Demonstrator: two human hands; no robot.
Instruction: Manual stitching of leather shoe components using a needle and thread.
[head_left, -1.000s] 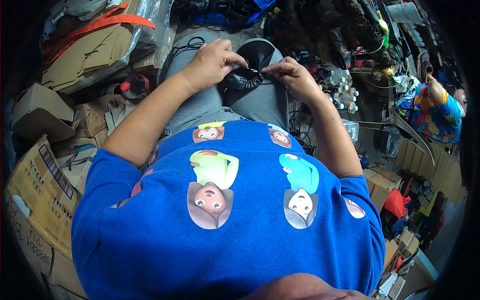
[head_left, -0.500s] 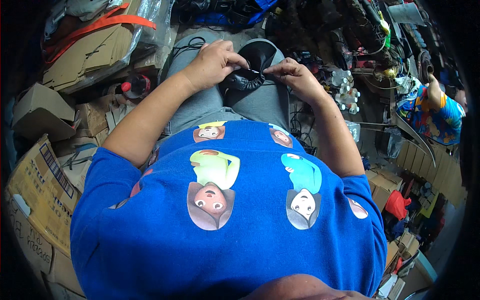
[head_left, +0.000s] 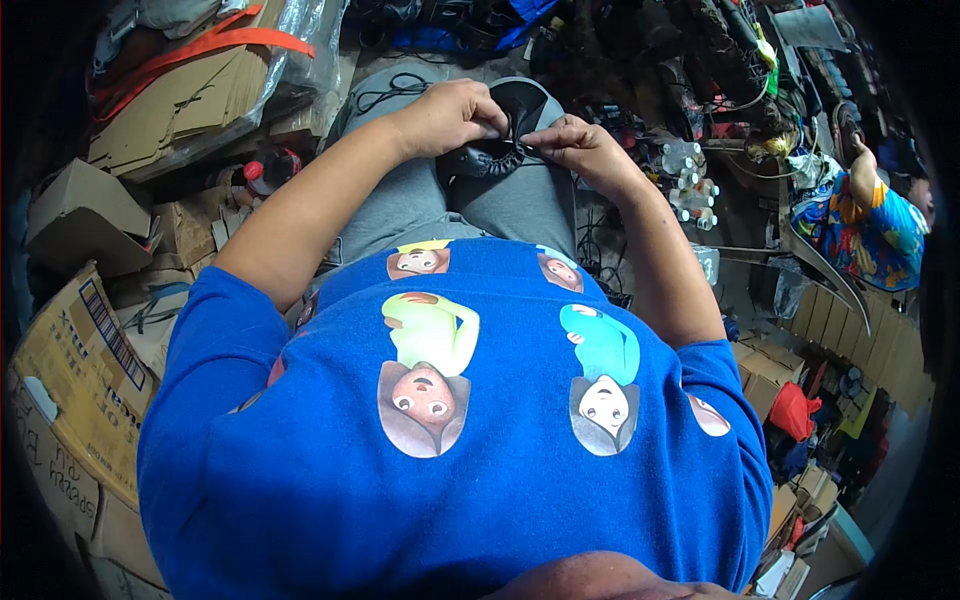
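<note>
On my lap rests a black leather shoe (head_left: 484,162), with a gathered, puckered seam along its near part and an open top beyond. My left hand (head_left: 450,117) is at its left side, thumb and fingers pinched together over the opening. From the right, my right hand (head_left: 582,150) pinches at the seam's right end, and its fingertips almost meet the left ones. A small pale glint shows between the fingertips, too small to name. Loops of black cord (head_left: 398,90) lie over my left thigh, apart from the fingers.
Flat cardboard (head_left: 190,105) with an orange strap is stacked at the far left, near a red-capped bottle (head_left: 270,170). Small clear bottles (head_left: 688,185) stand right of my knees. Another person's arm (head_left: 864,180) shows at the far right. Cardboard boxes (head_left: 85,220) crowd the left.
My left hand has shifted right, its fingertips now closer to those of my right hand over the shoe. The right hand has hardly moved, and the shoe stays on my lap.
</note>
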